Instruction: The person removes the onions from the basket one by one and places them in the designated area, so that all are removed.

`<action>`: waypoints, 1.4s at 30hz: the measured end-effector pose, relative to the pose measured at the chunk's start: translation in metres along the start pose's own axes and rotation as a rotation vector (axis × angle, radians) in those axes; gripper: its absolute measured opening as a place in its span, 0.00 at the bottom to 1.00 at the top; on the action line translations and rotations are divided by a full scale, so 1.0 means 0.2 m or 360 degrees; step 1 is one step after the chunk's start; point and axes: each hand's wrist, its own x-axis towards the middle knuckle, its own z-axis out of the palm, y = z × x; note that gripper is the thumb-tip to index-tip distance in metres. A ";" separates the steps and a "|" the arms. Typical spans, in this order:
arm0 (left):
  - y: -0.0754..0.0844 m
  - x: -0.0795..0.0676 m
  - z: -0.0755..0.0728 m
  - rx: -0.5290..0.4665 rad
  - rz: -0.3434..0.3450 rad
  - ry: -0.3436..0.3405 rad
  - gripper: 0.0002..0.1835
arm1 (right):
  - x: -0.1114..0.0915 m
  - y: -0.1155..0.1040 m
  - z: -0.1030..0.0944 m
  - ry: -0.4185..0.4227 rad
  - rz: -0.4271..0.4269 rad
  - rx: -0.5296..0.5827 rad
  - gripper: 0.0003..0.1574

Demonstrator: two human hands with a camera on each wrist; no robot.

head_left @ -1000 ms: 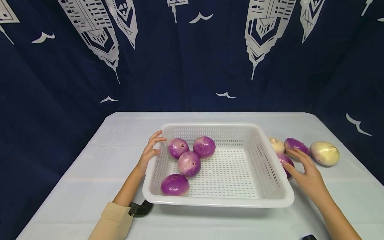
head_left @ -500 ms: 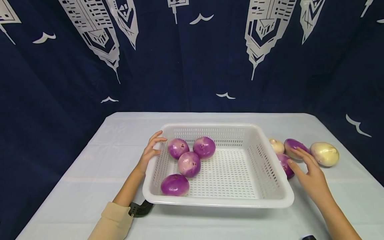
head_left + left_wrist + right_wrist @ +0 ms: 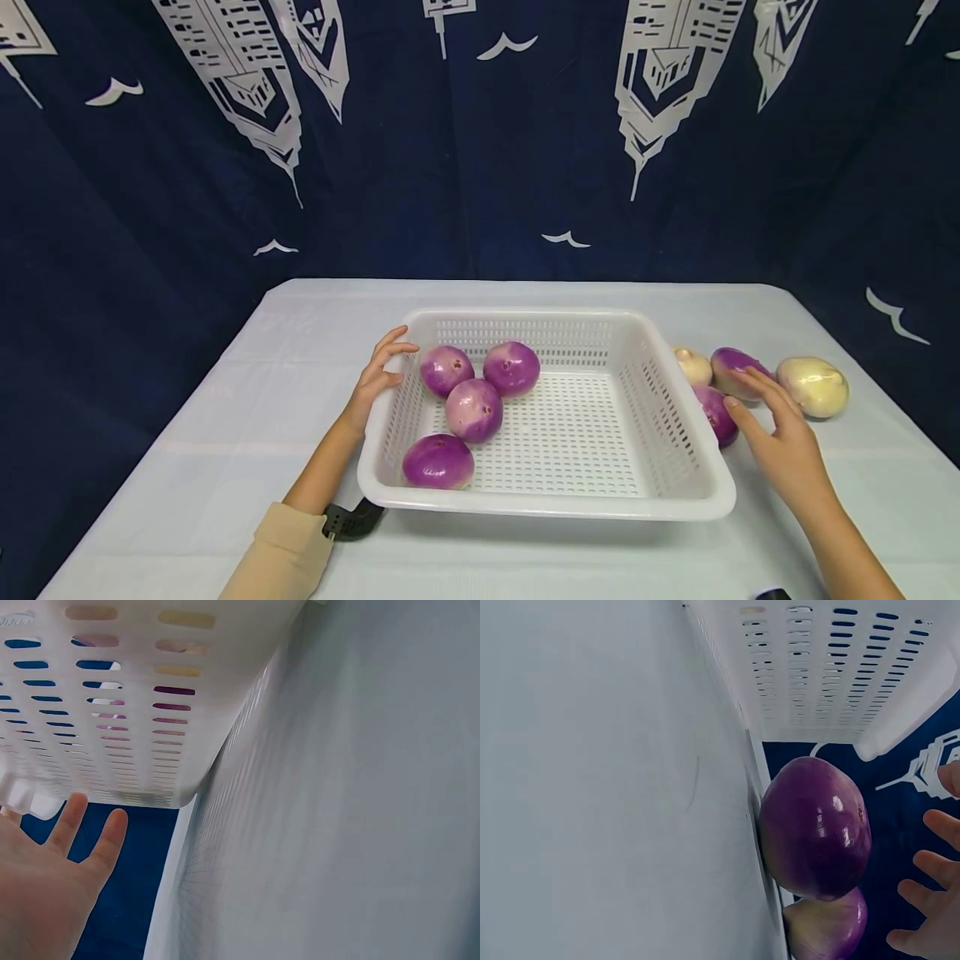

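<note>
Wht bskt, purp veg

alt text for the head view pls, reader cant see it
A white perforated basket holding four purple vegetables stands on a white table, a person's left hand at its left rim. To its right, the right hand is by four more vegetables, two purple, two pale. Dark blue patterned cloth hangs behind.

The left hand stretches toward the far end of a white plastic basket, two fingers extended and parted; whether their tips touch it is hard to tell. Purple and pale-yellow patches show through the slotted wall, right of the hand. A white tabletop spreads below, dark blue cloth beyond.
</note>
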 end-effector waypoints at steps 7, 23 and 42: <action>-0.01 0.00 0.00 0.0000 -0.0003 -0.0014 0.24 | -0.02 -0.03 -0.01 0.0073 -0.0024 0.0057 0.32; -0.01 0.00 0.00 0.0000 -0.0009 0.0002 0.23 | -0.06 -0.19 -0.06 0.0115 -0.0220 0.0059 0.33; 0.00 0.00 0.00 0.0002 -0.0003 -0.0013 0.24 | 0.04 -0.47 -0.12 -0.0219 -0.0586 0.0208 0.38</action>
